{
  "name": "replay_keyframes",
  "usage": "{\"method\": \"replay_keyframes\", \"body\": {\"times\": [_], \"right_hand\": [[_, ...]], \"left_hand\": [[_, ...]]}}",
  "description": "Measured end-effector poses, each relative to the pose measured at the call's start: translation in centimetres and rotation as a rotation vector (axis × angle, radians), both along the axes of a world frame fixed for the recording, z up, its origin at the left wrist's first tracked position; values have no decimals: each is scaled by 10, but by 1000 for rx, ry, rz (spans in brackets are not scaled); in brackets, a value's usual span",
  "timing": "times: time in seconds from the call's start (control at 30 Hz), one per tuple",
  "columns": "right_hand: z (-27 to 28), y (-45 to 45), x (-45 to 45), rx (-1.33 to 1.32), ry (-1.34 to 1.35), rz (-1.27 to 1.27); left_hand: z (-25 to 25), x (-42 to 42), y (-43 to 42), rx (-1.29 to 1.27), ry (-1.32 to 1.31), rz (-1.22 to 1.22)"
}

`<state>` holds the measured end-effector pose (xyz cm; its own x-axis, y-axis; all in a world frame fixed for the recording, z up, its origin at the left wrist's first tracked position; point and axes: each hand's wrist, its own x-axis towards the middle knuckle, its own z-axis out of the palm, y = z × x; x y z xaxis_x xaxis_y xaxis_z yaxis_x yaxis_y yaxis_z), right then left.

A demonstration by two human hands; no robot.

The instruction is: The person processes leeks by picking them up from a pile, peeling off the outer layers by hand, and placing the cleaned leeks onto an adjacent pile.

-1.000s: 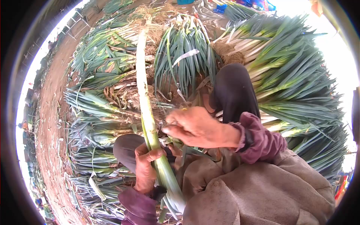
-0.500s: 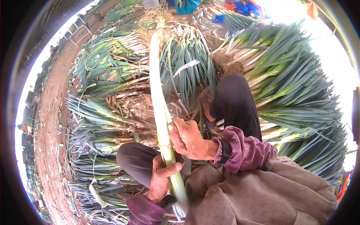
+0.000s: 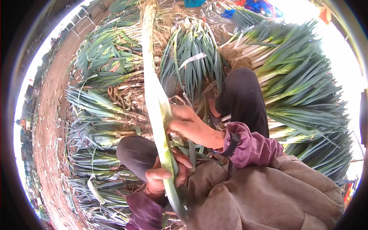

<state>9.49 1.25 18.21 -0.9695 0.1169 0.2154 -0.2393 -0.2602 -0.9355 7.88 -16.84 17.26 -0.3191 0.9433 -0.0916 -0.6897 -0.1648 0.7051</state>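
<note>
A long leek point(image 3: 155, 111) stands nearly upright in front of me, its white shank and roots toward the top and its green leaves near my lap. My left hand point(image 3: 163, 176) is wrapped round its lower green part, thumb across the front. Higher up, my right hand point(image 3: 189, 124) pinches a pale outer layer point(image 3: 165, 103) that stands away from the right side of the shank. The right fingertips are partly hidden behind this layer.
Leek bundles point(image 3: 96, 103) lie in rows on the left. A tied bundle point(image 3: 191, 57) is ahead, and a large pile point(image 3: 303, 84) fans out on the right. My knees point(image 3: 243, 96) flank the leek. Blue and teal items point(image 3: 193, 3) are at the top.
From beside the shank, my right hand has closed on an outer layer, which now spreads from the leek. The leek's root end has shifted up and left in view. My left hand still holds the lower part.
</note>
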Motion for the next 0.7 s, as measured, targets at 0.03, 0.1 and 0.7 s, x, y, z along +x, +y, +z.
{"method": "replay_keyframes", "body": {"times": [0.03, 0.1, 0.7], "right_hand": [[11, 0, 4, -86, 10, 23], [13, -4, 7, -377, -80, 181], [-28, -9, 8, 112, -24, -344]], "left_hand": [[0, -1, -1, 2, -31, -32], [-1, -3, -2, 8, -95, -106], [16, -3, 1, -611, 886, 383]]}}
